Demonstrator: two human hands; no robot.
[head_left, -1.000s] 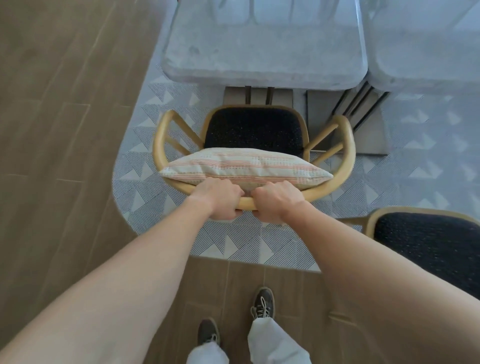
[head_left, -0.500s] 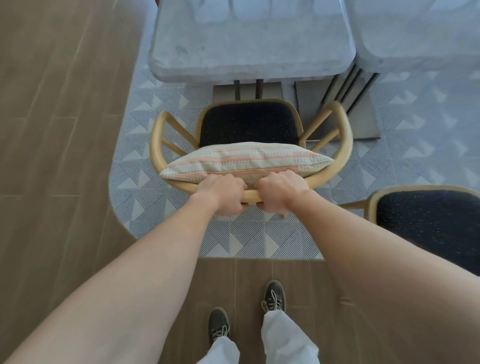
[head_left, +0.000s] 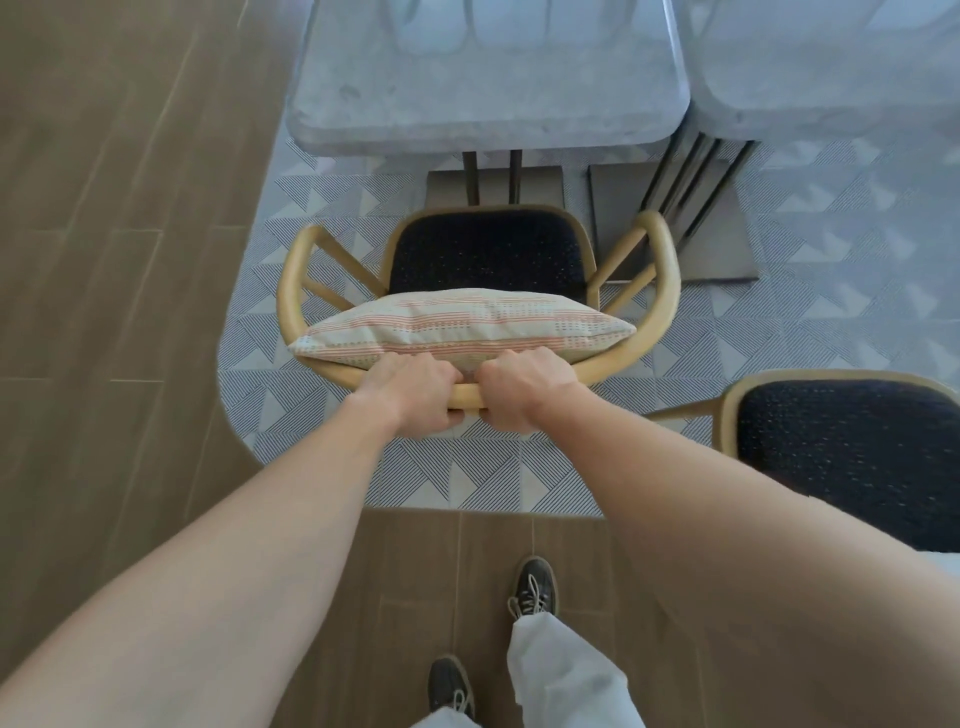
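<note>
Left hand (head_left: 413, 392) and right hand (head_left: 522, 387) side by side, fingers curled tight round back rail of chair (head_left: 660, 291). Striped pillow (head_left: 462, 325) leans on chair back. Gray table (head_left: 488, 78) just past chair.

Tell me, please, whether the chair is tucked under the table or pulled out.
Pulled out: the chair has its seat wholly clear of the table edge.

I see the patterned floor (head_left: 779, 332) carrying the chair (head_left: 488, 249) at 12 o'clock (second chair (head_left: 852, 441) at 3 o'clock).
</note>
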